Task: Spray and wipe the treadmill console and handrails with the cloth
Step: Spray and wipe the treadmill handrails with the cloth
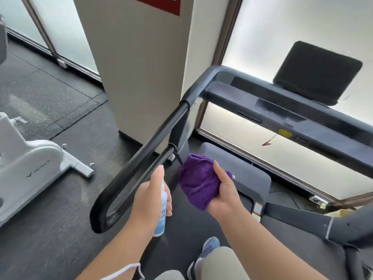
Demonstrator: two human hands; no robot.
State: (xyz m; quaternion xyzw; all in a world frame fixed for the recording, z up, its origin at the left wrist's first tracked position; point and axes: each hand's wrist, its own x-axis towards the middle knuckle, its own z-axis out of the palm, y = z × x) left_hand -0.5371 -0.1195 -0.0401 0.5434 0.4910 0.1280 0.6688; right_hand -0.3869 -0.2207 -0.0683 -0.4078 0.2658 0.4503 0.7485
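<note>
My left hand [150, 196] grips a small white and blue spray bottle [161, 215], index finger up on its top, nozzle toward the cloth. My right hand [224, 195] holds a bunched purple cloth [196, 178] just to the right of the bottle. The black left handrail [141, 156] loops past my left hand, close beside the bottle. The console bar [282, 116] runs across the upper right, with a dark screen [316, 71] above it. The right handrail [327, 223] shows at lower right.
A white pillar [141, 67] stands just beyond the left handrail. A white exercise machine [30, 164] sits on the dark floor at left. Frosted windows [292, 27] lie behind the console. A red safety clip [266, 143] hangs under it. My shoe [210, 246] stands on the treadmill deck [252, 178].
</note>
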